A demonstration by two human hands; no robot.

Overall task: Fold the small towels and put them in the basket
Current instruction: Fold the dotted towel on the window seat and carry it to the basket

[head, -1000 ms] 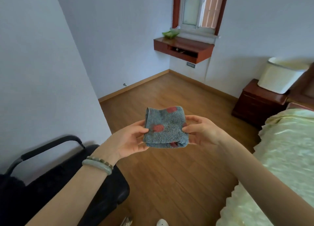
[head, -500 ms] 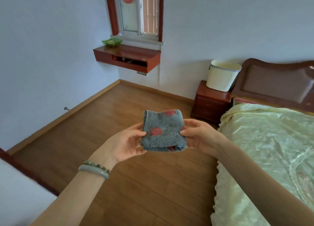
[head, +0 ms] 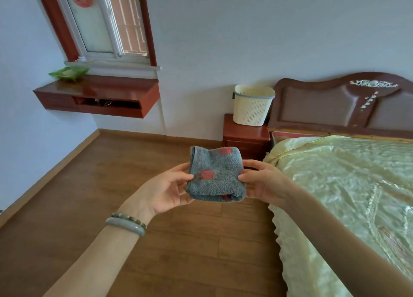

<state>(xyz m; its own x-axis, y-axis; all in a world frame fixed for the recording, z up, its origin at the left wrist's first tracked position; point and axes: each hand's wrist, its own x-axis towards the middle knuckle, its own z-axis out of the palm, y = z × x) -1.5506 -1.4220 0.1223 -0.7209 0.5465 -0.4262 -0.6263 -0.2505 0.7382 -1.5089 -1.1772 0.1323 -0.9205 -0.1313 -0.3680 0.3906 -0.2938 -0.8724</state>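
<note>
A small grey-blue towel with red dots (head: 215, 173), folded into a thick square, hangs in the air in front of me above the wooden floor. My left hand (head: 165, 189) pinches its left edge and my right hand (head: 262, 182) pinches its right edge. A cream perforated basket (head: 251, 105) stands on the red-brown nightstand (head: 244, 135) beyond the towel, against the wall. The inside of the basket is hidden from here.
A bed with a pale green satin cover (head: 348, 185) fills the right side, its dark headboard (head: 342, 104) against the wall. A red-brown wall shelf (head: 98, 95) hangs under the window at the left. Wooden floor (head: 89, 207) lies below my hands.
My view has swung to the right, away from the black chair and towards the bed and basket. Both hands hold the folded towel the same way.
</note>
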